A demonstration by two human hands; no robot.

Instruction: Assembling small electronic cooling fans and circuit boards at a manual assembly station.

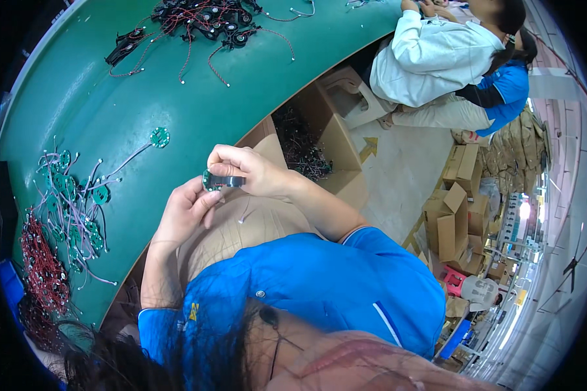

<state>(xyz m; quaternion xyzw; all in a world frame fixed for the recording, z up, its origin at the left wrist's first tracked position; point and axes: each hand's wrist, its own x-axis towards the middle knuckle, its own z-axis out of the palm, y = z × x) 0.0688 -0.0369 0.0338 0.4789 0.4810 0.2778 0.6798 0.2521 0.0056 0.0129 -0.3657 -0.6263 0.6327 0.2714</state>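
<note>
- The left hand point(184, 212) is in front of the person's waist, its thumb and fingers pinching the lower edge of a small round green circuit board point(207, 181).
- The right hand point(253, 171) is just beyond it, with bent fingers closed over a dark glossy strip point(229, 182) and fingertips at the upper edge of the same board.
- The board stands nearly edge-on between the two hands, above the lap and near the curved edge of the green tabletop point(228, 107); the strip meets it on the right, though I cannot tell whether they are joined.
- A thin pale wire end point(244, 217) hangs below the hands, over the beige trousers point(209, 231).
- On the tabletop, one round green board with a pale cable point(160, 137) lies apart from a tangled heap of similar wired boards point(65, 186).
- A bundle of red wires point(44, 267) lies beside that heap, toward the person's left.
- At the far side is a pile of black components with twisted red-and-black leads point(239, 39).
- Below the table edge, a cardboard box point(343, 140) holds dark tangled wiring point(306, 143).
- Two co-workers sit at upper right, one in a white top point(430, 62), one in a blue top point(507, 94).
</note>
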